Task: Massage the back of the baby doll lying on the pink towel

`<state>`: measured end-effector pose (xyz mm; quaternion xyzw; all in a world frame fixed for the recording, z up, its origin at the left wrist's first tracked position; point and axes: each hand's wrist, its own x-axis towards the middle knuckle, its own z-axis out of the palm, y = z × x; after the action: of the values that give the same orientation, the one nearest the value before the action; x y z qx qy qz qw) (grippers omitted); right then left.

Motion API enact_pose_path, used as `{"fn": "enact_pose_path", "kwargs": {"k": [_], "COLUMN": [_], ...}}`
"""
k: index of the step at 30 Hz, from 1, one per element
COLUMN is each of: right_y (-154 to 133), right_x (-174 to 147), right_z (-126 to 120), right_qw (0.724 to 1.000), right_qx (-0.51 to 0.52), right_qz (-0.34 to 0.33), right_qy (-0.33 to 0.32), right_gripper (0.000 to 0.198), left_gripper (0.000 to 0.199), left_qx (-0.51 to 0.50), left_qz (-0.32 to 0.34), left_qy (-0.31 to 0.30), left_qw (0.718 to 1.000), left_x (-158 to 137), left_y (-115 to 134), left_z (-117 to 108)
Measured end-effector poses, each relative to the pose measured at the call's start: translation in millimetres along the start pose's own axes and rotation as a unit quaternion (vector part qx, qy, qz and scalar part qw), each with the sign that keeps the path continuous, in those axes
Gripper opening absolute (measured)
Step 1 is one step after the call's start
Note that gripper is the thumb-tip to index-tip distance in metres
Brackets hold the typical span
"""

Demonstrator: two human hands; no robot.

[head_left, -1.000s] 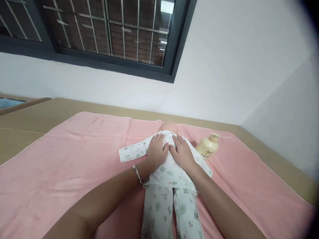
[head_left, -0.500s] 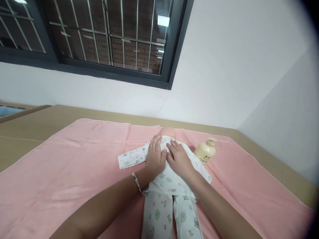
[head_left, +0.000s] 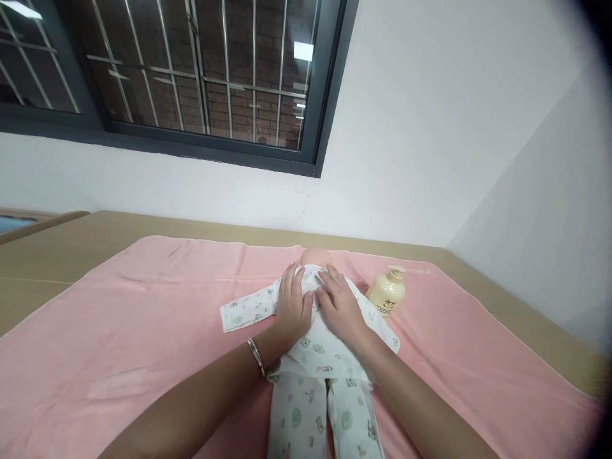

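Note:
A doll lies on a pink blanket (head_left: 157,306), dressed in a white printed top (head_left: 329,354) and matching trousers (head_left: 297,414). Only the rounded, bare doll's head (head_left: 316,256) shows beyond the collar; its face is not visible. My left hand (head_left: 293,307) rests flat on the upper left of the top, fingers stretched toward the head. Opposite it, my right hand (head_left: 340,306) lies on the upper right of the top, fingers extended and slightly apart. Neither hand grips anything. One sleeve (head_left: 248,309) stretches out to the left.
Right of the doll, a pale yellow pump bottle (head_left: 386,292) leans on the blanket. The tan surface (head_left: 119,223) beneath meets a white wall (head_left: 382,127) at the back. A dark-framed window (head_left: 215,137) with bars is above. A wooden edge (head_left: 48,224) stands at far left.
The whole view has shifted slightly, so everything sits a little further left and lower. Both hands stay on the top, with the fingers moved only slightly.

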<state>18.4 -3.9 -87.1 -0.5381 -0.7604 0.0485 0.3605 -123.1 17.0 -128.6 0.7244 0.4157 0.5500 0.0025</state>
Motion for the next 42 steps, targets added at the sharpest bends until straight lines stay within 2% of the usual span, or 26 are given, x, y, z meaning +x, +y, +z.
{"fn": "enact_pose_path", "kwargs": {"k": [4, 9, 11, 13, 15, 18, 21, 24, 27, 30, 33, 35, 36, 38, 39, 40, 42], "right_y": [-1, 8, 8, 5, 0, -10, -18, -20, -11, 6, 24, 32, 35, 39, 41, 42, 44], "right_x": [1, 1, 1, 2, 2, 0, -5, -9, -12, -12, -9, -6, -5, -1, 0, 2, 5], "right_z": [-6, 13, 17, 15, 7, -19, -59, -105, -145, -173, -190, -195, -196, -194, -192, -188, -180], "right_qw": [0.999, 1.0, 0.999, 0.998, 0.995, 0.979, 0.958, 0.949, 0.963, 0.982, 0.984, 0.979, 0.977, 0.976, 0.977, 0.979, 0.982], "right_qx": [0.003, -0.018, -0.026, -0.047, -0.08, -0.117, -0.099, -0.05, -0.017, -0.034, -0.061, -0.071, -0.076, -0.082, -0.081, -0.077, -0.067], "right_qz": [0.003, 0.005, 0.013, 0.013, 0.005, -0.029, -0.067, -0.03, 0.01, 0.048, 0.117, 0.15, 0.16, 0.163, 0.155, 0.145, 0.118], "right_qy": [0.047, -0.017, -0.023, -0.032, -0.067, -0.163, -0.261, -0.31, -0.267, -0.178, -0.123, -0.115, -0.115, -0.118, -0.119, -0.122, -0.134], "right_gripper": [0.048, 0.044, 0.043, 0.044, 0.046, 0.052, 0.056, 0.057, 0.058, 0.058, 0.059, 0.058, 0.058, 0.059, 0.059, 0.059, 0.057], "left_gripper": [0.049, 0.047, 0.047, 0.047, 0.048, 0.047, 0.039, 0.034, 0.037, 0.046, 0.065, 0.07, 0.069, 0.061, 0.053, 0.045, 0.037], "left_qx": [0.0, 0.004, 0.0, -0.007, -0.016, -0.025, -0.023, -0.002, 0.04, 0.051, -0.062, -0.173, -0.232, -0.355, -0.417, -0.472, -0.541], "left_qz": [0.005, -0.002, -0.01, -0.024, -0.04, -0.065, -0.078, -0.071, -0.074, -0.106, -0.111, -0.158, -0.207, -0.32, -0.368, -0.433, -0.563], "left_qy": [-0.003, -0.007, -0.013, -0.018, -0.02, -0.032, -0.084, -0.116, -0.142, -0.177, -0.233, -0.278, -0.272, -0.226, -0.191, -0.152, -0.12], "left_qw": [1.0, 1.0, 1.0, 1.0, 0.999, 0.997, 0.993, 0.991, 0.986, 0.977, 0.964, 0.932, 0.911, 0.849, 0.809, 0.753, 0.613], "left_x": [1, 2, 3, 3, 3, 5, 10, 19, 23, 13, -4, -6, -1, 22, 37, 54, 85], "left_y": [1, 0, -1, -2, -3, -5, -8, -9, 1, 32, 78, 108, 120, 139, 145, 149, 153], "left_z": [-1, -1, 0, 0, 1, 0, -1, -2, -6, -16, -25, -25, -22, -9, 0, 11, 34]}}
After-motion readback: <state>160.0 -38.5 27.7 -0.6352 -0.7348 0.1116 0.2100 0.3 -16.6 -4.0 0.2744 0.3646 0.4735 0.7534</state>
